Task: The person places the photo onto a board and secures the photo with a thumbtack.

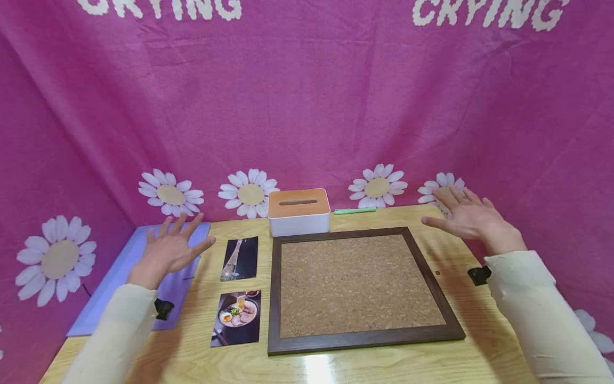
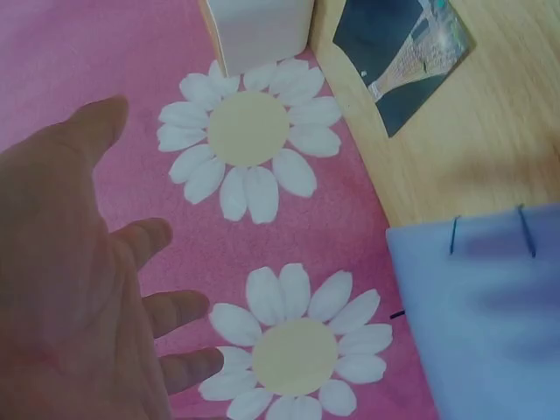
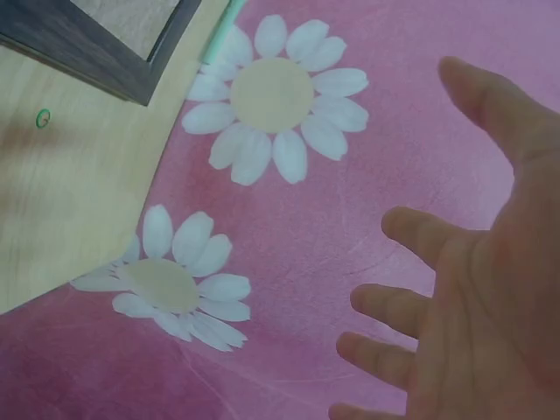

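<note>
Both hands are raised above the table with fingers spread, holding nothing. The left hand (image 1: pixel 168 252) is over a pale purple sheet or folder (image 1: pixel 117 282). To its right lie two photos: one of a lit tower at night (image 1: pixel 239 259), the other of a bowl of noodles (image 1: pixel 237 318). My right hand (image 1: pixel 475 220) hovers near the table's far right corner, beyond the right edge of a cork board (image 1: pixel 360 288) with a dark wood frame. In the wrist views, the left palm (image 2: pixel 66 289) and right palm (image 3: pixel 499 297) show, with nothing in their grasp.
Behind the cork board stands a white tissue box (image 1: pixel 300 224) with an orange-brown lid. A light green pen (image 1: pixel 355 211) lies by the back edge. One tiny ring-like item (image 3: pixel 43 118) rests right of the board. Pink cloth (image 1: pixel 307 117) with daisies hangs around the wooden table (image 1: pixel 398 362).
</note>
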`<action>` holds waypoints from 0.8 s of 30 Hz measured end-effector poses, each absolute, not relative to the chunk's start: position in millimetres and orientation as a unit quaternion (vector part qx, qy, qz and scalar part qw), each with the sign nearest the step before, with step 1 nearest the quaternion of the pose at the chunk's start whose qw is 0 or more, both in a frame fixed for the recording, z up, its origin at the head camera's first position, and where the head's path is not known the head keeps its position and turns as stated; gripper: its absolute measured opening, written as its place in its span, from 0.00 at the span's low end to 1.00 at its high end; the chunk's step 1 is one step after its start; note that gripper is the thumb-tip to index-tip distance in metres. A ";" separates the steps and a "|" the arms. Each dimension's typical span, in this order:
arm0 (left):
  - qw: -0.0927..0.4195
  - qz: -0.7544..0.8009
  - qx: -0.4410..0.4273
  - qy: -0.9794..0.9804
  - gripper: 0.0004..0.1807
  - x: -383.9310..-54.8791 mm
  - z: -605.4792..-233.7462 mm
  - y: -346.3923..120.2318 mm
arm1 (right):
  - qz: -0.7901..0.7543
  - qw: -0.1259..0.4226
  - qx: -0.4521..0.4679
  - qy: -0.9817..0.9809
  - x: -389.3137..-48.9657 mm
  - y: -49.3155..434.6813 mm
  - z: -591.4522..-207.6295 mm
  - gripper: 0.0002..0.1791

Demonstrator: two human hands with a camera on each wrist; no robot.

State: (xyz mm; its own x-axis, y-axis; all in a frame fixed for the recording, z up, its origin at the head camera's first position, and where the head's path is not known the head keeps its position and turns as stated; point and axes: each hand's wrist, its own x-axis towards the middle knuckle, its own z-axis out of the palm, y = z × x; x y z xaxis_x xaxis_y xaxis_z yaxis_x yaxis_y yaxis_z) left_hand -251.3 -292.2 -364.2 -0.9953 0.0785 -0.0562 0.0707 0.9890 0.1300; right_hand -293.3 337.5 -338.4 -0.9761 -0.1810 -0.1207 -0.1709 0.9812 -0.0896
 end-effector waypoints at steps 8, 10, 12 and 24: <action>-0.002 0.089 0.062 0.994 0.47 -253.9 -373.6 -290.3 | -0.049 0.046 -0.106 0.992 -297.0 341.2 -344.6 0.54; -0.013 0.102 0.068 0.992 0.46 -254.3 -376.2 -289.9 | -0.056 0.041 -0.108 0.992 -297.7 341.8 -346.3 0.53; -0.018 0.117 0.073 0.990 0.45 -254.8 -378.8 -289.6 | -0.062 0.040 -0.106 0.992 -298.5 342.6 -348.2 0.51; -0.057 0.203 0.084 0.974 0.37 -256.8 -396.8 -288.7 | -0.108 0.018 -0.114 0.987 -302.6 349.2 -364.0 0.41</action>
State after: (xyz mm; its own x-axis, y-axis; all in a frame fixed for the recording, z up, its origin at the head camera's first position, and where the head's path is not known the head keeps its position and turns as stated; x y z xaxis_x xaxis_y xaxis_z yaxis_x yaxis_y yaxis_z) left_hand -256.8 -288.7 -396.8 -0.9794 0.1397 0.1459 0.1864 0.9035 0.3861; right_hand -302.6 349.2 -364.0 -0.9734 -0.2288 -0.0117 -0.2209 0.9509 -0.2167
